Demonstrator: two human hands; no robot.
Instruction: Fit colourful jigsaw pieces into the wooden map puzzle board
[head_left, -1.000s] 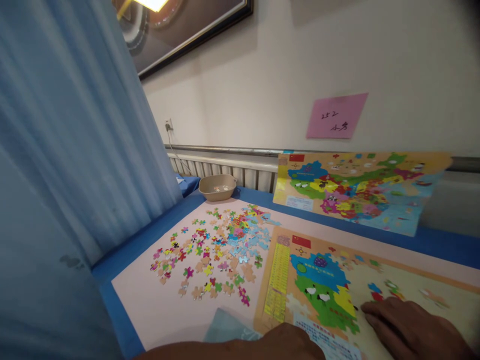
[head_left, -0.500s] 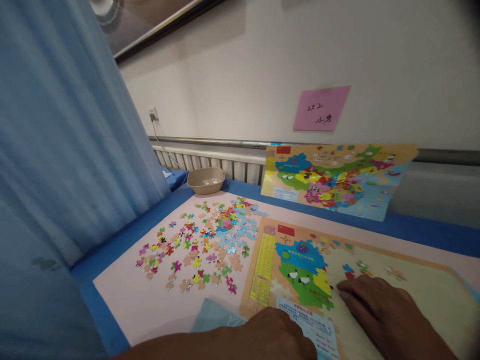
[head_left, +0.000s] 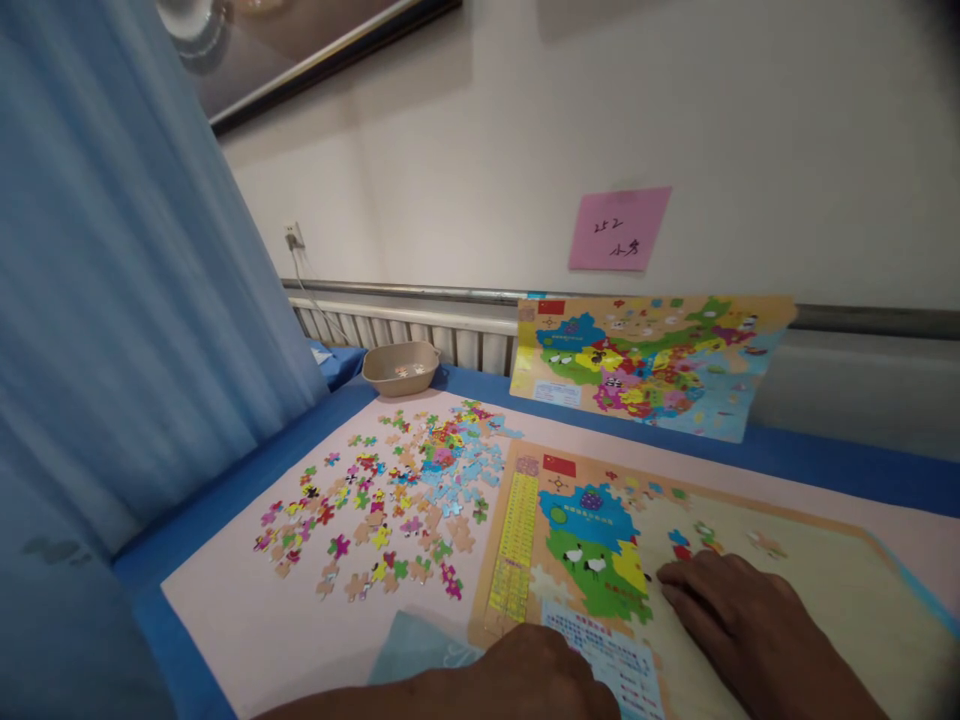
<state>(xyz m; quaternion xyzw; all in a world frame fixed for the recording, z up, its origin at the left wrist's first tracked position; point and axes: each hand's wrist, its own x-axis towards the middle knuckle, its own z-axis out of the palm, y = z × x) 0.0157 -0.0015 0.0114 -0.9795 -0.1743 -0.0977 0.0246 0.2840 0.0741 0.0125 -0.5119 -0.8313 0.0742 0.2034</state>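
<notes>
A map jigsaw board [head_left: 491,590] lies in front of me, partly assembled on its left side with blue, green and yellow pieces. My right hand [head_left: 750,615] rests on the bare part of the board, its fingers bent and close together. Their tips touch down just right of the yellow joined piece [head_left: 631,566]; anything under them is hidden. My left hand [head_left: 544,675] lies curled over the board's lower left, by the printed blue text panel [head_left: 600,640]. Its fingertips are hidden under the hand. Several loose pieces [head_left: 681,545] lie on the board beyond my right hand.
Many loose jigsaw pieces [head_left: 379,510] are spread over the pink sheet [head_left: 225,590] at left. Behind them stands a beige basket [head_left: 401,385] holding a few pieces. A reference map [head_left: 637,370] leans against the wall. A light-blue item [head_left: 412,650] lies near my left forearm. A blue curtain [head_left: 150,300] hangs at left.
The whole view has shifted slightly, so everything sits a little further left and mostly lower. Both hands keep about the same place on the board.
</notes>
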